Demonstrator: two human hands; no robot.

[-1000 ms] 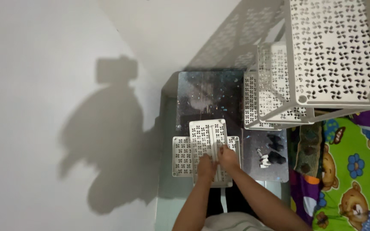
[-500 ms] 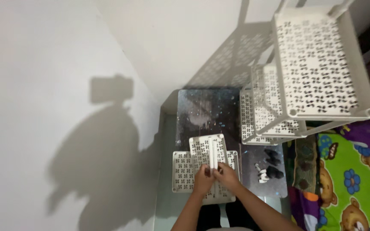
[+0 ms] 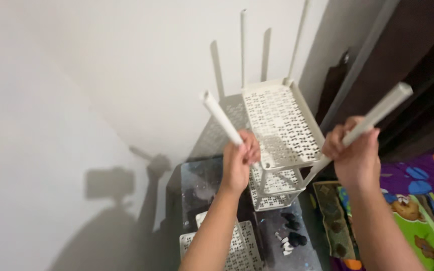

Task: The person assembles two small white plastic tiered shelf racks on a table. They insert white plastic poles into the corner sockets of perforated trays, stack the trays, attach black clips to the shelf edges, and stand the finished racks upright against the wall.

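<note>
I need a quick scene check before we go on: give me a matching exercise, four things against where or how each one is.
Things:
1. left hand
2. right hand
3. perforated shelf rack
4. loose perforated panels

States:
A. lying flat on the small table, bottom of view
B. gripping the white pole on the right
C. standing against the wall, poles rising from it
D. gripping the white pole on the left

Pairs: 1-D, 2-B, 3-C, 4-A

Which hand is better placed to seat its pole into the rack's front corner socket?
Left hand, probably. Its white pole already runs down to the shelf rack at the front corner socket. The right hand's pole meets the rack lower, beside that corner.
</note>
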